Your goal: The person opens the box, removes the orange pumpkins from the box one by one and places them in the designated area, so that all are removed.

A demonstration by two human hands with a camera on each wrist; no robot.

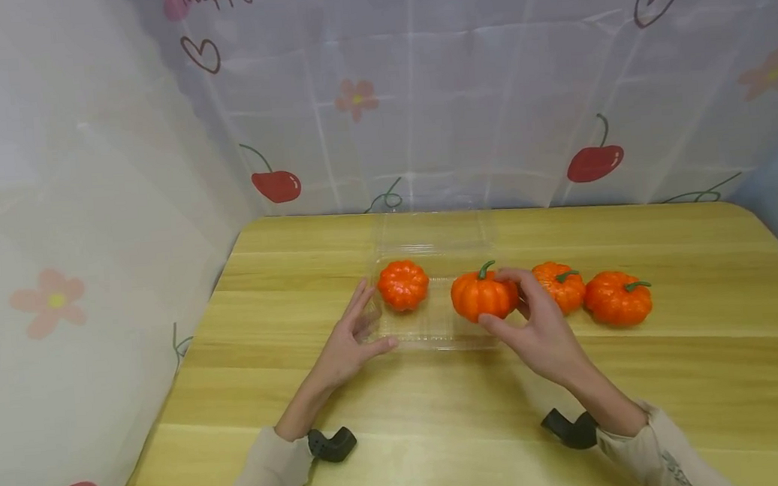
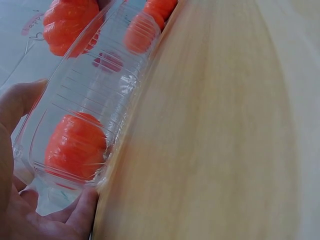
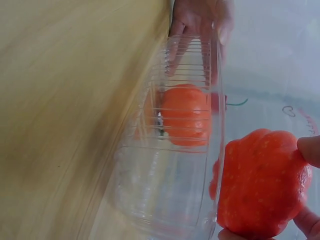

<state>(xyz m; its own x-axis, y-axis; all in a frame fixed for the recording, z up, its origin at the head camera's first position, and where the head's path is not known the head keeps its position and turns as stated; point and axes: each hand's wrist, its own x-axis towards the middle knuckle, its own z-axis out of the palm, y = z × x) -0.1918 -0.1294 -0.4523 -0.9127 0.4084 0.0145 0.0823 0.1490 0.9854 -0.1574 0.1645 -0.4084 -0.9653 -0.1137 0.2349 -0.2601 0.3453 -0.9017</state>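
My right hand point(image 1: 546, 337) grips a small orange toy pumpkin point(image 1: 479, 297) with a green stem, its thumb and fingers on the pumpkin's side. This pumpkin is above the right part of a clear plastic clamshell box point(image 1: 436, 337), as the right wrist view also shows. Inside the box's left part sits another orange pumpkin point(image 1: 403, 286), no stem showing. At the box's left end is my left hand point(image 1: 344, 353), its thumb and fingers spread around the near corner. In the left wrist view, the fingers point(image 2: 82, 212) touch the end wall.
Two more orange pumpkins, one point(image 1: 560, 287) partly behind my right hand and one point(image 1: 618, 298) beside it, lie right of the box. The box's clear lid point(image 1: 432, 232) stands open at the back. A printed curtain point(image 1: 461, 117) hangs behind the wooden table point(image 1: 443, 435).
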